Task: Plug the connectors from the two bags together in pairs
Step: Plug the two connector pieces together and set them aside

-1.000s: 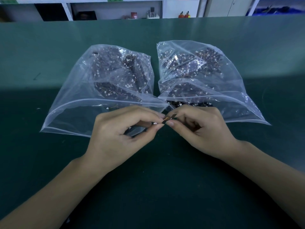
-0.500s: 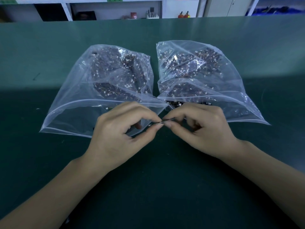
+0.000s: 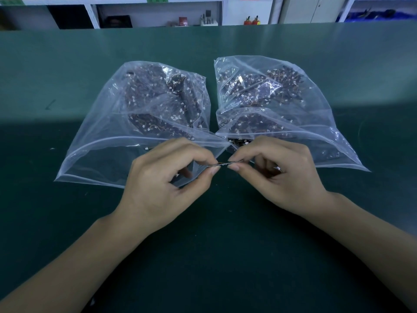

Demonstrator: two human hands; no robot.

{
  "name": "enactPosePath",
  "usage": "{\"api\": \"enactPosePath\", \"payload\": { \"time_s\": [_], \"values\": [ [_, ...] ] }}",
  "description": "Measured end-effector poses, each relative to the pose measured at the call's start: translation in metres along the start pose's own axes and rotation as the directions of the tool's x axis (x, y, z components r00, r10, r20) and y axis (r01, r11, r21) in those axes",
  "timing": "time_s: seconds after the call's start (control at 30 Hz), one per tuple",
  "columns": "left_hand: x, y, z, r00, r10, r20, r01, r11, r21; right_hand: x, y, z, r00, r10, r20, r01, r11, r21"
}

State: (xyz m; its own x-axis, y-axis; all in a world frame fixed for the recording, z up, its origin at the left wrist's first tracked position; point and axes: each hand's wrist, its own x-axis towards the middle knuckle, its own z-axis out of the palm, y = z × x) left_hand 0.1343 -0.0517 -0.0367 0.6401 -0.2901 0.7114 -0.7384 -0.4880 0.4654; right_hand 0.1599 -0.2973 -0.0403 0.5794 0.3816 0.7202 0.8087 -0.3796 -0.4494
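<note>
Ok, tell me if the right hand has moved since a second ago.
Barely. The right hand stays below the right bag's mouth; only its fingertips dipped, levelling the connector pair against the left hand.

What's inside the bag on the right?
The right bag holds a heap of dark wires with tiny white plugs. Its mouth faces the hands. The right hand covers some near the opening, and the ones deep in the heap are hidden.
</note>
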Motion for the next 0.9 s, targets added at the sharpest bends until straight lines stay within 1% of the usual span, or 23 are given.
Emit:
{"api": "enactPosePath", "payload": {
  "time_s": [0.2,0.3,0.63,0.9],
  "values": [
    [0.0003,0.0007,0.0001,1.000,-0.002,0.008,0.002,1.000,0.006,-0.0008,-0.0008,0.0016,1.000,0.024,0.004,-0.024,1.000,0.008],
    [0.0003,0.0006,-0.0008,1.000,-0.004,0.019,0.004,1.000,-0.001,-0.0004,-0.0009,0.0015,1.000,0.016,0.018,-0.016,1.000,0.000],
    [-0.0001,-0.0008,-0.0008,1.000,0.012,0.026,-0.013,1.000,0.011,-0.0011,-0.0012,0.0026,0.996,0.060,0.065,-0.062,0.998,0.031],
    [-0.0006,-0.0019,-0.0009,1.000,0.011,0.027,-0.011,1.000,0.004,-0.0003,-0.0028,0.0013,0.995,0.053,0.081,-0.057,0.997,0.046]
  ]
}}
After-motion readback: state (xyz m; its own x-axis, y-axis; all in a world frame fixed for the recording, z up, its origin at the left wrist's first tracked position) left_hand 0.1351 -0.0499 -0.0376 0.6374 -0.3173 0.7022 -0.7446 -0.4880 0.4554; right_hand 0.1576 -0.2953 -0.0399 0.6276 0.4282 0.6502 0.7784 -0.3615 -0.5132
